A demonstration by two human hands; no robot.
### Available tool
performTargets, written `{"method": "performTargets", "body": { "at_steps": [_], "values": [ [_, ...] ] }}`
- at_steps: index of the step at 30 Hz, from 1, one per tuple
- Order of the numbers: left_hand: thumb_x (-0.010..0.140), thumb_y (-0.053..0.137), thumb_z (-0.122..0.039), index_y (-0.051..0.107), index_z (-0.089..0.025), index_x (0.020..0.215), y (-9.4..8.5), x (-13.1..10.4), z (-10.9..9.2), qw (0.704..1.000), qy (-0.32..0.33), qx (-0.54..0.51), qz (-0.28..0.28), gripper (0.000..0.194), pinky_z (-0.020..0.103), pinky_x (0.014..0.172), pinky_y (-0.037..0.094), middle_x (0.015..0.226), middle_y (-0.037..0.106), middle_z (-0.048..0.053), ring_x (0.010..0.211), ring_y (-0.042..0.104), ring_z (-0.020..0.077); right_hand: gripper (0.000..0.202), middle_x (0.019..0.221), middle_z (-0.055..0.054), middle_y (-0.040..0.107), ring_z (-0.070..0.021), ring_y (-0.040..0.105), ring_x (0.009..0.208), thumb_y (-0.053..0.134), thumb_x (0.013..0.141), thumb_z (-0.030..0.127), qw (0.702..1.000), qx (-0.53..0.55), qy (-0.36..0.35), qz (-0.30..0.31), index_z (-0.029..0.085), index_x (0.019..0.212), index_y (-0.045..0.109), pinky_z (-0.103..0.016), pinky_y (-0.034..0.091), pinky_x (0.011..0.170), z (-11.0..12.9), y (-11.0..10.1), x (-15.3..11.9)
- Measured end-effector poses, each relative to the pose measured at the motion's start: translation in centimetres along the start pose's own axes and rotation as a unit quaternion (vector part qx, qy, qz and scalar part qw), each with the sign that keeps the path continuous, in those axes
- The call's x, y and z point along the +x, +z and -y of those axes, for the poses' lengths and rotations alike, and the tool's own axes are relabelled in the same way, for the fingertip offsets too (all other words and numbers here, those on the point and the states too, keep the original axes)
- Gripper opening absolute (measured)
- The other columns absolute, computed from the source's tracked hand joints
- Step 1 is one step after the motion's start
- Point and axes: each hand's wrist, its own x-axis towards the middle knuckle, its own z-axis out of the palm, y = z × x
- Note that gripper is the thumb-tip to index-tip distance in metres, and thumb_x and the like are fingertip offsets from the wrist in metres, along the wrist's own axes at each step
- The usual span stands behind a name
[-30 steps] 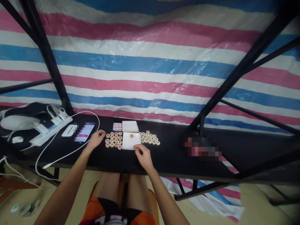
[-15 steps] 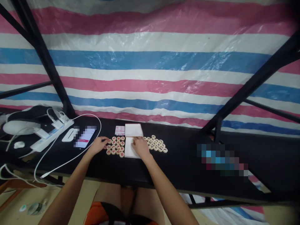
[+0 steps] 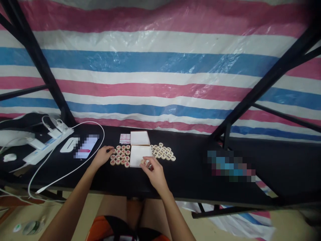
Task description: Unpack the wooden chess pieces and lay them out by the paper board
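A white square box tray (image 3: pixel 139 154) lies on the black table (image 3: pixel 190 174), with a second white box part (image 3: pixel 139 138) just behind it. Round wooden chess pieces with red marks (image 3: pixel 121 156) sit in rows to its left; another group of pieces (image 3: pixel 163 152) lies to its right. My left hand (image 3: pixel 102 156) rests at the left edge of the red-marked rows, fingertips touching a piece. My right hand (image 3: pixel 154 170) is at the tray's near right corner, fingers pinching a round piece (image 3: pixel 144 162).
A phone (image 3: pixel 85 149), a white mouse-like device (image 3: pixel 68 145), a power strip (image 3: pixel 42 147) and white cables (image 3: pixel 62 174) lie at the left. Black frame bars (image 3: pixel 253 90) rise at both sides. A striped tarp (image 3: pixel 160 67) hangs behind. A blurred item (image 3: pixel 230 165) lies at the right.
My right hand went from the table's front onto the tray, then drew back to its near corner with a piece in its fingers. The left hand stayed by the red-marked rows.
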Motion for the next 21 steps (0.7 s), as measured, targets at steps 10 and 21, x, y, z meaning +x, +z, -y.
{"method": "performTargets", "body": {
  "at_steps": [10, 21],
  "values": [
    [0.082, 0.045, -0.037, 0.061, -0.013, 0.098, -0.8, -4.3, -3.6, 0.972, 0.026, -0.024, -0.234, 0.032, 0.031, 0.068, 0.049, 0.089, 0.06, 0.008, 0.064, 0.055, 0.0155, 0.031, 0.087, -0.002, 0.059, -0.0125, 0.053, 0.07, 0.055, 0.076, 0.013, 0.998, 0.021, 0.0, 0.063, 0.02, 0.105, 0.062, -0.025, 0.045, 0.071, -2.4, 1.2, -2.5],
    [0.087, 0.048, -0.04, 0.065, -0.019, 0.091, 6.2, -10.9, -10.9, 0.959, 0.027, -0.211, 0.188, 0.028, 0.025, 0.07, 0.047, 0.087, 0.068, 0.004, 0.078, 0.061, 0.0163, 0.032, 0.091, -0.002, 0.063, -0.0147, 0.058, 0.081, 0.07, 0.074, 0.027, 0.985, 0.052, 0.023, 0.16, 0.023, 0.105, 0.064, -0.025, 0.046, 0.075, -1.3, 0.3, -2.5]
  ]
}}
